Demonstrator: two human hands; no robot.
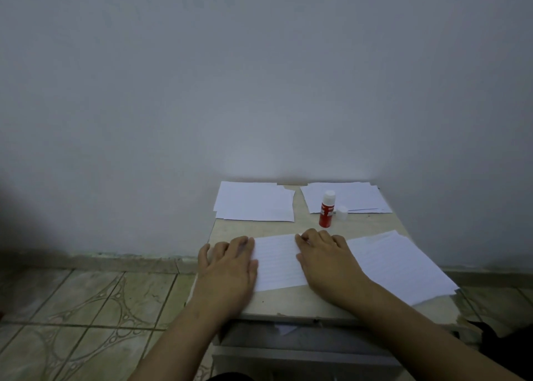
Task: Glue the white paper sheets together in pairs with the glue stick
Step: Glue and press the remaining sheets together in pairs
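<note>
Both forearms come in from the bottom edge of the frame, hands flat on the white ruled paper sheet (278, 261) at lower centre. Left hand (229, 265) lies fingers straight over the sheet's left edge, partly on bare tabletop; right hand (324, 261) is spread on the right half, fingertips near the top edge. Neither hand grips anything, palms down, set apart with the sheet's middle showing between them. Judgement: pressing and smoothing a freshly stuck pair so the glue takes evenly; can't tell from this view whether one or two layers are under the hands.

Just right of that, a fanned pile of white ruled sheets (403, 265) runs to the lower-right corner of the pale worn tabletop (274, 227); its right corner overhangs the edge. Could be supply or finished pairs, can't tell which.

Further back, right of centre, the red glue stick with white top (327, 209) stands upright, uncapped, and its small white cap (342, 213) sits just beside it on the right. Probably parked open and within reach because more pairs remain.

At the far edge against the wall: a white sheet stack (255, 201) at the left, another white sheet stack (349, 197) at the right behind the glue. Kept separate, likely as sorted piles.

Grey-blue wall (259, 77) fills the upper frame; patterned tiled floor (86, 308) at the lower left.
</note>
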